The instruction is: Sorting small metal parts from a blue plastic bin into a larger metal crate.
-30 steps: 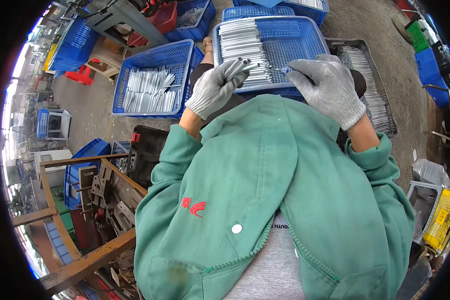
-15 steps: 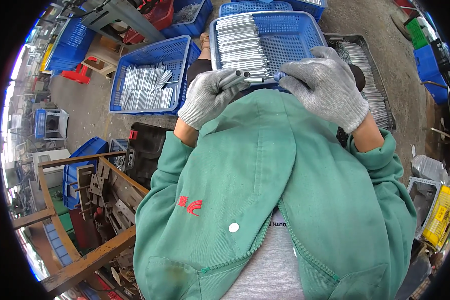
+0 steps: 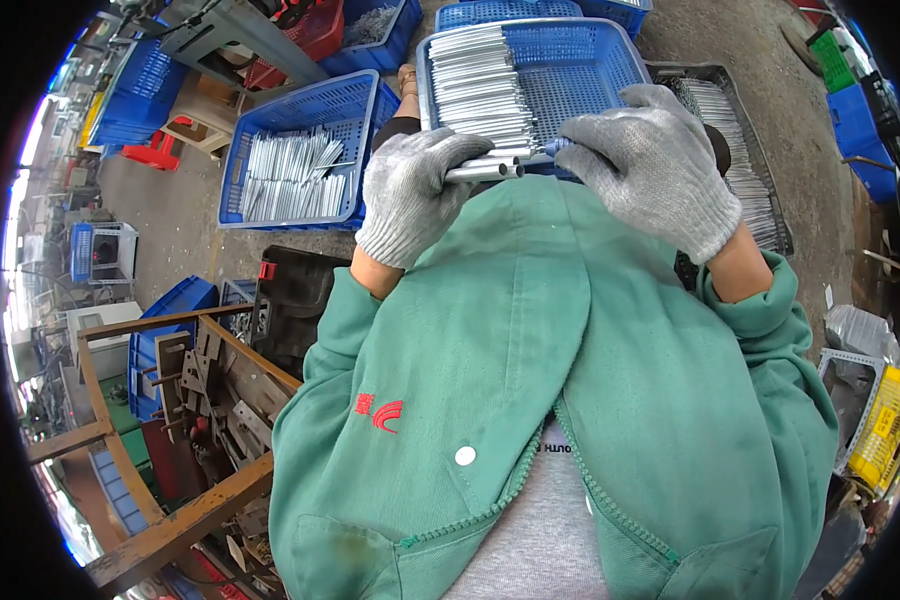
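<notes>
- A cluttered workshop with a bare grey floor (image 3: 170, 240); a rusty metal frame (image 3: 175, 500) and an open black case (image 3: 295, 305) stand at lower left.
- Both hands wear grey knit gloves, wrists bent inward above the chest of a green jacket (image 3: 470, 320).
- The left grip (image 3: 415, 185) is curled round a small bunch of silver tubes (image 3: 480, 173), their open ends facing right.
- The right grip (image 3: 650, 170) pinches one blue piece (image 3: 558, 147) between thumb and forefinger, level with and just beside those ends; whether it touches them is hard to make out.
- At least two tubes show in the bunch; the glove hides the full count.
- Three containers of silver pieces lie nearest: one blue basket (image 3: 590, 75) ahead, one blue crate (image 3: 362, 100) to the left, one dark tray (image 3: 785, 230) to the right.
</notes>
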The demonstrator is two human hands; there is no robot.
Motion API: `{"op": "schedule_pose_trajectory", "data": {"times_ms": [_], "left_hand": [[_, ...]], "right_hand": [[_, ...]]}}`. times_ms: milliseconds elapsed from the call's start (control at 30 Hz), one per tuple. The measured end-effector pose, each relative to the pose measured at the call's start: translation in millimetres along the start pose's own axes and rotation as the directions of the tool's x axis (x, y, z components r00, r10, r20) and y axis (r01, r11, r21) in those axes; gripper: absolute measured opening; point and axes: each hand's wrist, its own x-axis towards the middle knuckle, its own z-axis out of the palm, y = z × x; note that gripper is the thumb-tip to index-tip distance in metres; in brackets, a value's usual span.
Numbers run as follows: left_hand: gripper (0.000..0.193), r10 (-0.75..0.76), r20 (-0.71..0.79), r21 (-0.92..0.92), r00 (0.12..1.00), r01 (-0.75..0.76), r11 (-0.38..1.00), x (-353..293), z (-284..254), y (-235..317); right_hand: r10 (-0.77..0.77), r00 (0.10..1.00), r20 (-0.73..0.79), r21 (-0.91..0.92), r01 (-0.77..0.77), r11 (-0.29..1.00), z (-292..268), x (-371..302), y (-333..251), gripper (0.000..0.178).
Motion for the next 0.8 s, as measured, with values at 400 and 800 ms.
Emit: {"op": "schedule_pose_trajectory", "data": {"times_ms": [400, 800], "left_hand": [[0.025, 0.064, -0.024, 0.031, 0.998, -0.063, 0.998, 0.2, 0.7, -1.9], [0.025, 0.088, -0.04, -0.035, 0.995, -0.089, 0.995, 0.8, 4.8, -6.4]], "right_hand": [[-0.028, 0.999, 0.038, -0.009, 0.028, 1.0, 5.9, -2.9, 1.4, 0.018], [-0.014, 0.999, 0.049, 0.032, 0.013, 0.999, 11.9, -1.3, 5.8, 0.018]]}}
